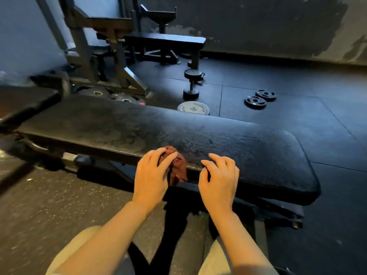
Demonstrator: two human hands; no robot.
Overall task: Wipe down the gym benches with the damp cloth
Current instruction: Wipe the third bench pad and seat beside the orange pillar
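Item: brown damp cloth point(177, 165), bunched under my left hand point(153, 175), fingers curled round it at the near edge of the black bench pad point(248, 155), ready to wipe. My right hand point(218, 179) holds nothing, fingertips resting on the pad, probably for balance.

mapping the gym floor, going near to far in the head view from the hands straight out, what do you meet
left hand gripping the brown cloth and right hand at the near bench edge → grey weight plate → dumbbell → far flat bench → back wall
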